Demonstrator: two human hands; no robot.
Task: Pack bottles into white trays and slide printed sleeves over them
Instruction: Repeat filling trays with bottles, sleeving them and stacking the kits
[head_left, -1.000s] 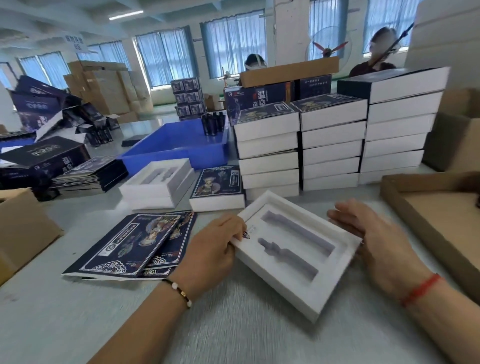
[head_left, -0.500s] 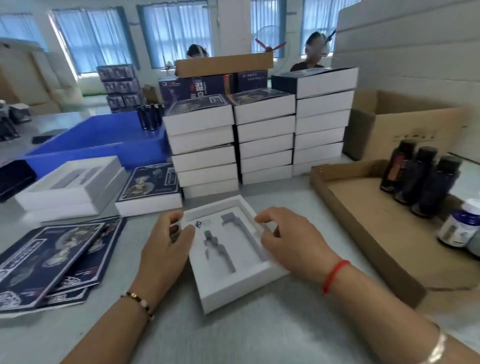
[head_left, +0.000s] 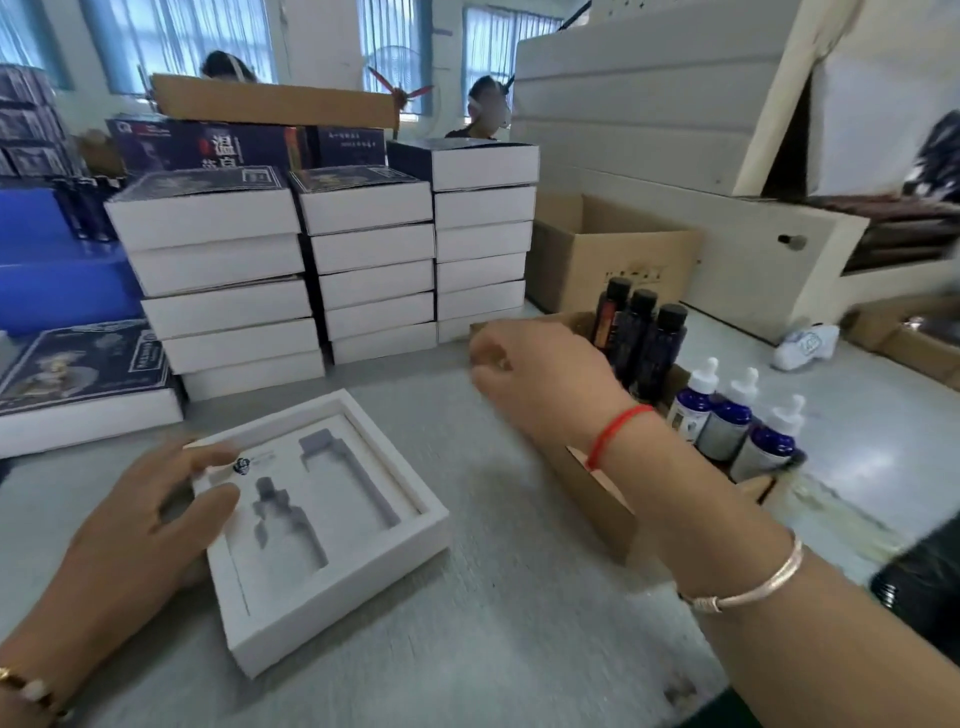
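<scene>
A white tray (head_left: 332, 587) with two bottle-shaped cut-outs lies on the grey table in front of me, with nothing in the cut-outs. My left hand (head_left: 140, 525) rests on the tray's left edge, thumb and fingers spread over its rim. My right hand (head_left: 540, 384) hovers above the table to the tray's right, fingers loosely curled and holding nothing, near a low cardboard tray (head_left: 602, 499). In that cardboard tray stand three dark bottles (head_left: 641, 343) with black caps and three blue dropper bottles (head_left: 732, 421) with white tops.
Three stacks of sleeved white boxes (head_left: 363, 265) stand behind the tray. One more sleeved box (head_left: 78, 384) lies at the left, in front of a blue bin (head_left: 36, 260). An open cardboard carton (head_left: 608, 260) sits at the back right. Two people sit beyond the stacks.
My right hand has left the tray's right edge and moved right and up toward the bottles. The view has swung right. My left hand stays on the tray.
</scene>
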